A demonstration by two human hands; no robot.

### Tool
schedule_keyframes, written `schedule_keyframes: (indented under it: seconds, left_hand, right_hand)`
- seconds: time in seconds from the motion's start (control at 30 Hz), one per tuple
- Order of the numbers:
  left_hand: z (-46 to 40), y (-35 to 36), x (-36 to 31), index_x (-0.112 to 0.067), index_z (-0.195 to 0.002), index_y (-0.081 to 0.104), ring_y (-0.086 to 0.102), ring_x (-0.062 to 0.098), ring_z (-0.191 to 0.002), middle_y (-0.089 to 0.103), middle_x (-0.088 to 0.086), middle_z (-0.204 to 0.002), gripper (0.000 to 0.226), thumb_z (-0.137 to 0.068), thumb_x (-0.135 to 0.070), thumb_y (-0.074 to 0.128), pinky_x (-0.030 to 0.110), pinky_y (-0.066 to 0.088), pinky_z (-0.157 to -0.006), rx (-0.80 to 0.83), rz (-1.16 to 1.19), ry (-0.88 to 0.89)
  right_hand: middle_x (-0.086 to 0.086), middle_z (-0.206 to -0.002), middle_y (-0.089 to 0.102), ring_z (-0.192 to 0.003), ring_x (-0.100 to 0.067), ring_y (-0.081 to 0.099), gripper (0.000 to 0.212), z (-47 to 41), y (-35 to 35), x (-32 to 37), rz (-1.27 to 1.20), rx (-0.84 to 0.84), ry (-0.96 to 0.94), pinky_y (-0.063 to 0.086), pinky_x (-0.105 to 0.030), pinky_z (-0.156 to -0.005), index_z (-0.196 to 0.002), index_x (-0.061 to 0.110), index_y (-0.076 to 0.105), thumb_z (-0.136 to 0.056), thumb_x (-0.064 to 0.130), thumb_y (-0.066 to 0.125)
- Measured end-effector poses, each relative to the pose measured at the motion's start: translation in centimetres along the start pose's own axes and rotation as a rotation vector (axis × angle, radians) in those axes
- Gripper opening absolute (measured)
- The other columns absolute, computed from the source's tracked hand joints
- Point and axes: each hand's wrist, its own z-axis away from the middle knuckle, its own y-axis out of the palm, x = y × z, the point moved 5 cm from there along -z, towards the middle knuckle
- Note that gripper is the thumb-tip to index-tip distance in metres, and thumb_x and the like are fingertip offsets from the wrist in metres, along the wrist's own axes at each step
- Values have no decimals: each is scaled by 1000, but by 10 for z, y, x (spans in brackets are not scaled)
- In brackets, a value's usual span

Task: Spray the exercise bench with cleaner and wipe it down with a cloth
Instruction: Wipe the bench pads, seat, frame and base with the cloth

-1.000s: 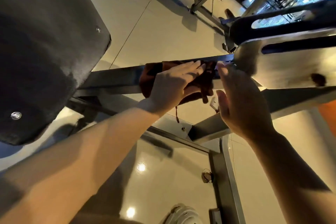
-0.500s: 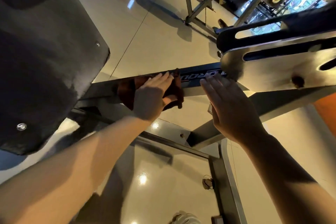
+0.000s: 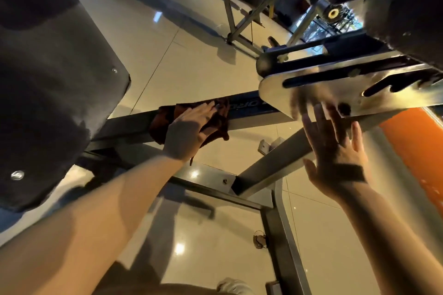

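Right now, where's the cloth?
The cloth is left of centre in the head view, pressed onto the dark frame bar under the left hand.

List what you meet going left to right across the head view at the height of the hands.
Black bench pad → dark red cloth on the frame beam → left hand pressing the cloth → bare lettered stretch of the frame beam → right hand, fingers spread → orange panel.

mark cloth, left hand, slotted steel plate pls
cloth point(image 3: 217, 124): head view, dark red fold right of the fingers.
left hand point(image 3: 185, 135): head view, back of the hand.
slotted steel plate point(image 3: 275, 93): head view, bare rounded end left of the slot.
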Motion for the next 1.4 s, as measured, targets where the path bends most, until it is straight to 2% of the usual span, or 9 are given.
schedule_keyframes:
  seconds: [0.1,0.27,0.4,0.6,0.9,1.07,1.17,1.33,1.4]
  left_hand:
    - [12,-12,10,-3,-137,48,50,28,-130,54,13,-138,45,-94,-8,59,38,33,-111,85,0,-194]
    - [18,-66,-35,-12,-126,57,61,18,-95,65,8,-109,29,-99,-22,52,21,44,-79,96,346,-477]
    - [27,-103,-97,-18,-103,50,61,1,-70,57,-4,-86,5,-99,-21,51,9,43,-46,43,920,-675]
    - [26,-149,-171,-40,-89,55,58,15,-101,63,-4,-93,19,-101,-28,46,34,48,-80,164,1054,-552]
    - [46,-218,-222,-14,-119,65,59,30,-117,68,15,-115,48,-96,-43,35,39,46,-93,409,1505,-503]
    - [47,-239,-239,-18,-113,70,59,27,-117,69,12,-116,63,-82,-66,42,43,42,-103,516,1336,-430]
    - [47,-246,-240,-18,-109,69,58,27,-114,67,13,-112,41,-97,-47,42,42,41,-105,534,1135,-477]
    - [35,-239,-223,-17,-107,65,58,11,-93,66,7,-102,39,-105,-36,31,22,41,-74,597,816,-429]
    - [22,-236,-207,-17,-101,66,59,14,-91,66,6,-102,40,-105,-37,32,29,47,-82,537,649,-392]
  right_hand:
    - [-3,-164,-7,-151,-28,-5,106,3,-6,-1,17,27,-8,0,-54,-117,-156,27,0,-79,27,73]
    - [-12,-158,28,-144,-32,29,73,13,-40,30,-104,-43,-40,17,-59,-116,-152,16,31,-86,36,55]
    - [6,-123,59,-131,-20,47,50,20,-89,67,-530,104,165,29,-31,-111,-147,20,40,-101,40,43]
    - [20,-108,64,-101,5,59,27,46,-184,97,-1276,-238,274,47,-15,-84,-121,32,59,-94,34,58]
    - [19,-92,69,-96,-3,64,23,84,-260,96,-1504,-493,254,48,-13,-82,-92,34,69,-87,12,70]
    - [14,-92,69,-92,-1,63,15,102,-267,93,-1496,-529,349,47,-9,-74,-87,29,71,-82,16,77]
    - [10,-89,71,-90,-5,64,8,110,-264,90,-1528,-480,387,48,-11,-75,-87,29,74,-83,22,75]
    - [3,-81,71,-85,-6,65,16,118,-246,81,-1666,-419,464,50,-11,-69,-88,18,74,-94,24,61]
    - [9,-80,71,-85,-3,66,15,122,-229,70,-1674,-460,571,53,-16,-69,-87,23,73,-95,22,59]
